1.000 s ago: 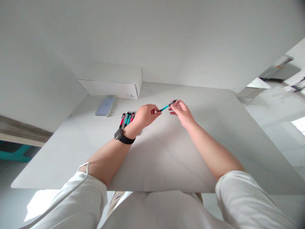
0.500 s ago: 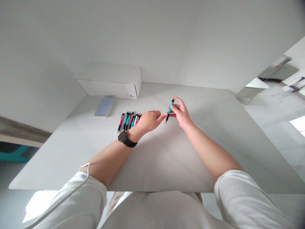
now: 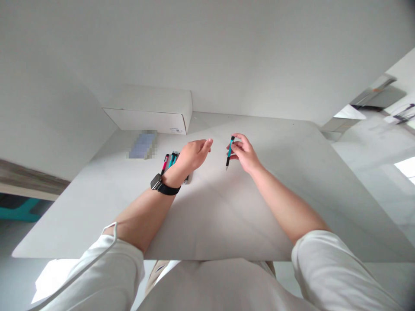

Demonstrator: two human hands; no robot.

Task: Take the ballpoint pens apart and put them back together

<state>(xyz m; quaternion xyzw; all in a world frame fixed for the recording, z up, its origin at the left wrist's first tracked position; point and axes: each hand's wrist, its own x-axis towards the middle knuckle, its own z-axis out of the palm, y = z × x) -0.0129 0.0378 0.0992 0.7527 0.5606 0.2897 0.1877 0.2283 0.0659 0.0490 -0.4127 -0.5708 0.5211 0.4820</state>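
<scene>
A teal and black click pen [image 3: 230, 151] is pinched in my right hand [image 3: 245, 153], nearly upright with its tip pointing down. My left hand [image 3: 194, 155], a black watch [image 3: 158, 183] on its wrist, hovers over the row of pens. Its thumb stands out and its other fingers are partly hidden; nothing shows in it. A red pen [image 3: 164, 163] and a teal pen [image 3: 171, 160] stick out to the left of that hand. The rest of the row is mostly covered by the hand and wrist.
A long white box [image 3: 145, 121] stands at the back left against the wall. In front of it lies a blurred-out bluish item [image 3: 142, 144]. The white table [image 3: 227, 224] ends at a front edge close to my body.
My left hand has come away from the pen in my right hand and moved left, now covering more of the pen row. The held pen has shifted slightly left and stands more upright.
</scene>
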